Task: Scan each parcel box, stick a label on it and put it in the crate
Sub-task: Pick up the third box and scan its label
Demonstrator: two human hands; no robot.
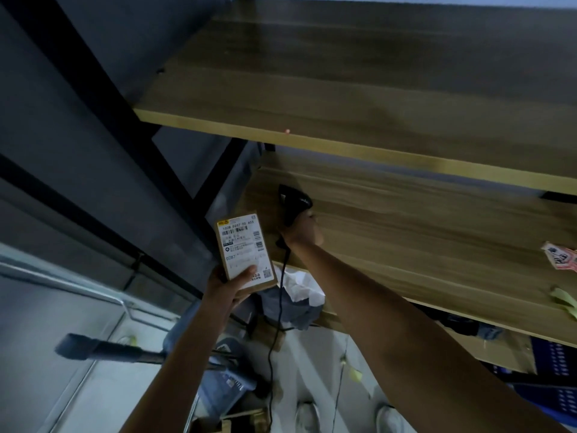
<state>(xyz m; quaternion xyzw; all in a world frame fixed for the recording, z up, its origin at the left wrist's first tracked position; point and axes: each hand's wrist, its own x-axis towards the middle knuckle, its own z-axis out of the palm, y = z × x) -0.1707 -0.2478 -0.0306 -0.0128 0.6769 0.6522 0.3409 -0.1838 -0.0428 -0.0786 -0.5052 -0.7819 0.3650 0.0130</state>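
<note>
A small cardboard parcel box (pixel 245 245) with a white shipping label and barcodes on its upper face is gripped by my left hand (pixel 229 284) at its near end, thumb on the label. It is held left of the lower wooden shelf (pixel 421 232). My right hand (pixel 304 229) grips a black barcode scanner (pixel 293 203) over the left end of that shelf; its black cable (pixel 276 323) hangs down to the floor. A small red dot (pixel 287 131) shows on the front edge of the upper shelf (pixel 343 73).
A dark blue crate (pixel 554 376) stands under the lower shelf at the right. Red-and-white label scraps (pixel 562 256) and a yellow-green strip (pixel 565 300) lie on the shelf's right end. Crumpled white paper (pixel 299 287), bags and boxes are on the floor below. A black shelf frame (pixel 93 98) runs at left.
</note>
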